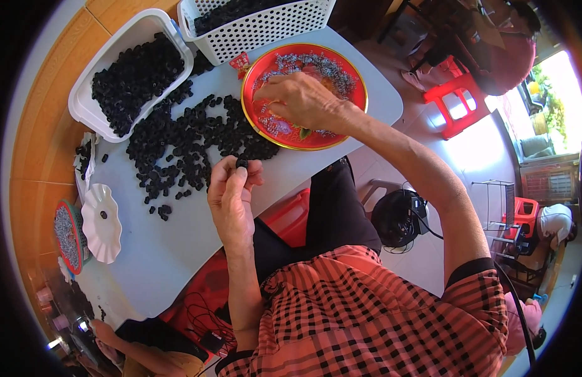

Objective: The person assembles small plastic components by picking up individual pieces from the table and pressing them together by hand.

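My left hand (pixel 233 201) is held at the table's near edge, its thumb and fingers pinched around a small black plastic part (pixel 242 163). Beyond it, my right hand (pixel 300 99) reaches over a round red tray (pixel 247 113) with a gold rim. Its fingers are bent down together at the tray's left side; whatever they pinch is too small to make out. Small silvery metal pieces (pixel 338 74) lie scattered over the tray's patterned bottom. Many loose black parts (pixel 178 147) spread across the table left of the tray, close to my left hand.
A white tub (pixel 79 103) heaped with black parts and a white perforated basket (pixel 259 41) stand at the back. At left are a wavy white dish (pixel 102 232) and a basket of silvery pieces (pixel 66 235). A black fan (pixel 398 217) stands below right. Other people sit nearby.
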A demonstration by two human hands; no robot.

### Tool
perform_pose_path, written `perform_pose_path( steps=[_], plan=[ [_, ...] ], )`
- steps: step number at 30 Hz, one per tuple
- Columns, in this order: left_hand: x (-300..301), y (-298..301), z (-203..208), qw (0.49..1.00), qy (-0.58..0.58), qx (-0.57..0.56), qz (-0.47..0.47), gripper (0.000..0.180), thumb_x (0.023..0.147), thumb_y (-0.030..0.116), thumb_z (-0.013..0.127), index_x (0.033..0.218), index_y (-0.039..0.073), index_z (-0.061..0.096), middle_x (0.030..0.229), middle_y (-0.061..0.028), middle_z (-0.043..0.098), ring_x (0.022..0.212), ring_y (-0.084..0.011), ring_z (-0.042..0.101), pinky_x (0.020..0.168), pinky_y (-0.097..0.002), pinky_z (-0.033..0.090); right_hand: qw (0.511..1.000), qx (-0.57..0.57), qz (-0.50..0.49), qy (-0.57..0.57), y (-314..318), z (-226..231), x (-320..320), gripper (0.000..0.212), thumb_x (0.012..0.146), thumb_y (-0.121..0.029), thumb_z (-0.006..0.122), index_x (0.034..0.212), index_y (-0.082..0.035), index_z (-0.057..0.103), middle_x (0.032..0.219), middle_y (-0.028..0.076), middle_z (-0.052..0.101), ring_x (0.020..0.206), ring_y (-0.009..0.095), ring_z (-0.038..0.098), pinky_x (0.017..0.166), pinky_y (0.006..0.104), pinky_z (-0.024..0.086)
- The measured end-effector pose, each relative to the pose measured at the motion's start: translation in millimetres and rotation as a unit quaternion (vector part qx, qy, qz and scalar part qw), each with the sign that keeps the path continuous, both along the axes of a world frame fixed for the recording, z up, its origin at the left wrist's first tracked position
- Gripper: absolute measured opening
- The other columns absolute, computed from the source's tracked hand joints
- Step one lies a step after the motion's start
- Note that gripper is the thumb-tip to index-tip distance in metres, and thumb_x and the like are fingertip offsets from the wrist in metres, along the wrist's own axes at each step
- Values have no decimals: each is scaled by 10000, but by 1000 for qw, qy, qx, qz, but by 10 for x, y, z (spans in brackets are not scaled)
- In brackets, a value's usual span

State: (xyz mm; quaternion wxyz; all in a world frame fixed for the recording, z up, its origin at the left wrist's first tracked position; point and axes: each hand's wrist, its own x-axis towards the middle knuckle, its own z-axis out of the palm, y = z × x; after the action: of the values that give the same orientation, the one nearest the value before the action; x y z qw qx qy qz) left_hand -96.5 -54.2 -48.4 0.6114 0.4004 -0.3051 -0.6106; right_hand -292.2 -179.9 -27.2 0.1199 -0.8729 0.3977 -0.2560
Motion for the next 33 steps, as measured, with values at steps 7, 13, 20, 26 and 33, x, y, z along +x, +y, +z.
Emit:
perform_pose_path(
  steps=[7,13,20,26,33],
  plan=[
    [-6,3,-7,1000,-5,-2,3,224,912,86,573,1118,-1,561,916,-115,676,764,-151,603,768,-305,485,997,-46,7,58,-103,-135,67,43,774,-29,623,805,0,619,851,130,651,690,288,646,626,402,528],
    [1,-8,-32,1000,1,-6,-6,221,912,83,571,1112,-13,560,909,-110,670,771,-153,597,765,-294,483,989,34,-3,-147,-97,-17,-3,100,761,-64,633,816,13,665,708,138,678,638,263,677,612,369,541],
    [-56,5,29,1000,13,-17,-21,203,920,63,554,1106,-20,557,899,-102,661,775,-157,586,771,-298,480,994,28,-54,-86,-148,74,-104,172,828,-96,660,975,-18,701,847,137,710,729,219,701,675,324,568],
    [22,-9,-50,1000,8,-11,-10,186,920,65,542,1086,-18,553,903,-110,656,798,-167,591,784,-301,476,995,19,-32,-96,-7,98,-124,169,845,-135,665,950,-9,705,849,136,708,742,210,701,698,307,568],
    [372,-69,16,996,-21,-27,77,214,917,60,525,1113,-25,535,914,-141,666,779,-187,611,760,-301,491,937,230,173,-195,930,246,312,152,817,-93,695,940,-7,674,809,107,689,714,202,674,634,316,526]
  ],
)
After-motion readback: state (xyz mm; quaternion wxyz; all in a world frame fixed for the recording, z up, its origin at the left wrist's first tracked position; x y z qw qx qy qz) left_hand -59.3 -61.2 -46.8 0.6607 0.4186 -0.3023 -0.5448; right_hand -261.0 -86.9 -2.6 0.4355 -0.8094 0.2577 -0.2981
